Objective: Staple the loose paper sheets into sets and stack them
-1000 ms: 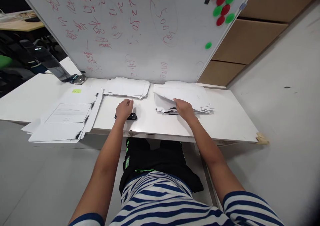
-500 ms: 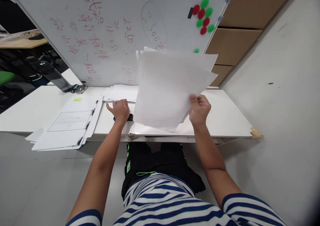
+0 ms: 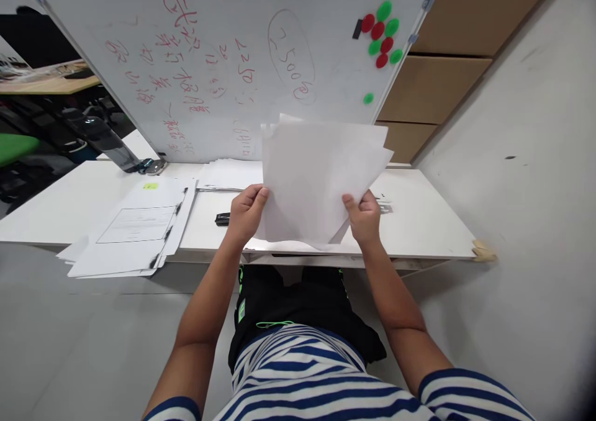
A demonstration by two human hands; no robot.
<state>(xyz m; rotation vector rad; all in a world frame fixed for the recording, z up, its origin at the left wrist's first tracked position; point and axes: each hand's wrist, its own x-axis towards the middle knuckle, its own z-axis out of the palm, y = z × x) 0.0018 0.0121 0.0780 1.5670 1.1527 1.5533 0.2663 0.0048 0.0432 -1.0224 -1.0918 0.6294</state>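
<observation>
The left hand (image 3: 246, 213) has moved from the black stapler (image 3: 222, 219) to join the right hand (image 3: 365, 219), both pinching the uneven paper sheaf (image 3: 316, 179) near the worktop's front edge (image 3: 405, 248), now supported from both sides.

The only view comes from a camera worn on the person's head, looking forward and steeply down along the body. Close to the lens, at six o'clock, is the blue-and-white striped short-sleeved shirt (image 3: 298, 377). Beyond it, the long white flat-topped desk (image 3: 419, 216) crosses from nine to four o'clock, with the bare left hand (image 3: 246, 215) and bare right hand (image 3: 365, 220) near mid-frame. The large white metal-framed whiteboard (image 3: 326, 36) stands farther ahead, from ten to one o'clock; the smooth grey floor (image 3: 69, 346) shows at eight.
</observation>
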